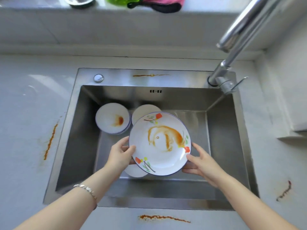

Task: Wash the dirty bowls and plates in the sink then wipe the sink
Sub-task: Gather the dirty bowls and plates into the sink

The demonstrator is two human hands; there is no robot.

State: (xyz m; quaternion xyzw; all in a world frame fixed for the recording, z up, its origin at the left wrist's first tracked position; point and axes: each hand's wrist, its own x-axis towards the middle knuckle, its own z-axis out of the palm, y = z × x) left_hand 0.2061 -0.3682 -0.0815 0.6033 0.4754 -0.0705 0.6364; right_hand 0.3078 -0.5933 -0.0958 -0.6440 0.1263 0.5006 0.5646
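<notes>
- Here, a flowered plate [159,143] is held above the middle of the sink [224,130], face up and slightly tipped, its centre smeared with orange-brown sauce
- The left hand [120,155] grips the plate's left rim, thumb on the upper face and the fingers [123,143] curled beneath, clamped on the edge
- The right hand [202,163] grips the right rim beside a red flower, thumb on top and its fingers closed against the underside
- A stack of bowls [111,120] sits on the sink floor in the far left corner; the top bowl carries a brown sauce stain
- A second white dish [144,110] lies just beside that stack, toward the sink's middle, partly hidden behind the held plate
- Another white dish [134,171] shows on the sink floor under the held plate's near left edge
- The faucet [232,47] rises from the sink's far right corner
- A round metal button [98,78] sits on the sink's far ledge, toward the left
- The counter [25,113] surrounds the sink; sauce streaks [49,141] mark it to the left, the front and the right of the sink, and one more crosses the sink's far ledge
- A bracelet [84,188] circles the left wrist, over the sink's near left corner
- Green and pink cloths [149,2] lie on a sill well behind the sink
</notes>
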